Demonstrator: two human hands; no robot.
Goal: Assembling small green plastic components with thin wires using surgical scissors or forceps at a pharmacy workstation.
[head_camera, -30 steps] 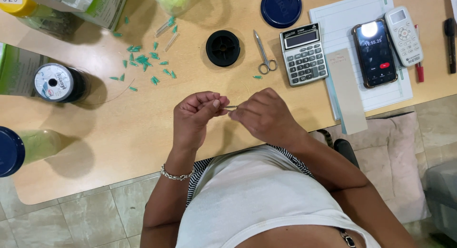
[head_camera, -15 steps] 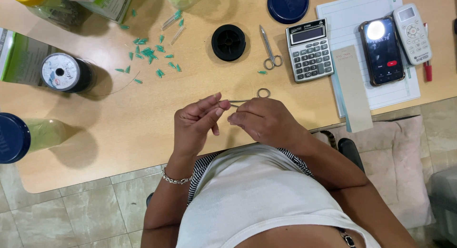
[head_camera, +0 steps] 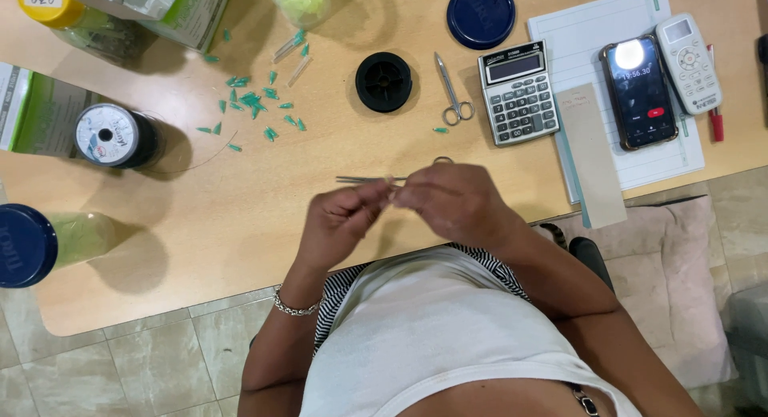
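Hands (head_camera: 400, 201) newly blurred, grip unclear

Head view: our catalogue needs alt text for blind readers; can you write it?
Seen from above, a left hand and right hand meet over a wooden table, gripping a thin metal tool. Beyond lie green plastic tips, scissors, a calculator and a phone.

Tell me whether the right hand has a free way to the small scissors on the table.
Probably yes. The small scissors lie on bare table just beyond the right hand, nothing between them. But that hand is busy gripping a thin metal tool with the left hand.
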